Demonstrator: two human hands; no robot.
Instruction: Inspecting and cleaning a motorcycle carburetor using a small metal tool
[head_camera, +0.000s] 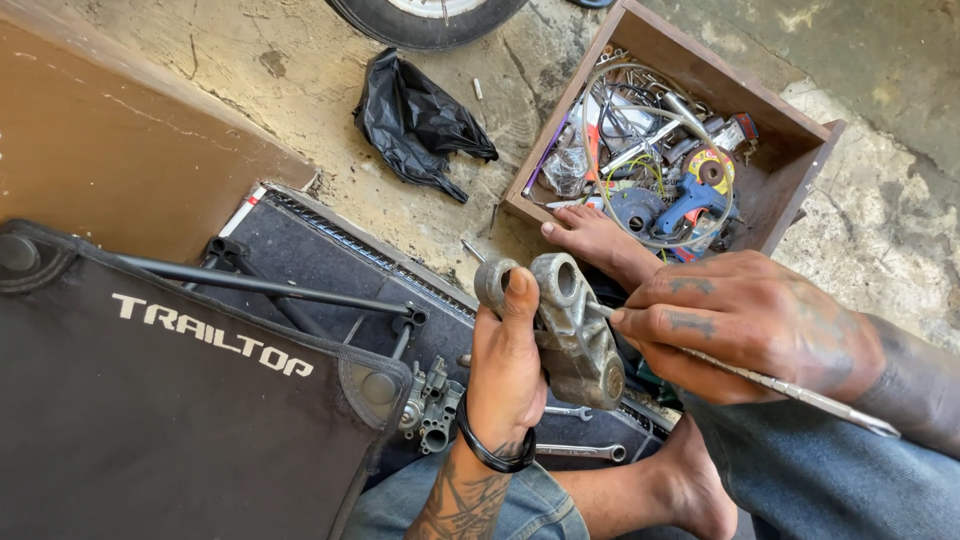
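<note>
Cracked concrete floor (300, 60), seen from above. Left hand (505, 375), lower centre: fingers wrapped around grey cast metal part (570, 335), thumb up its side; black band on wrist. Right hand (745, 325), centre right: fingers pinching thin metal rod (800, 392), tip touching part. Wooden box (790, 160), upper right: tangled wires, tools. Black plastic bag (415, 120), upper centre. Black fabric case (150, 400), lower left. Wrenches (580, 450) beneath hands. Bare foot (600, 240) beside box.

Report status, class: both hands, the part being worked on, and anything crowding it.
Left hand grips grey metal casting. Right hand holds thin metal tool against it. Wooden box of parts and bare foot lie close behind.
</note>
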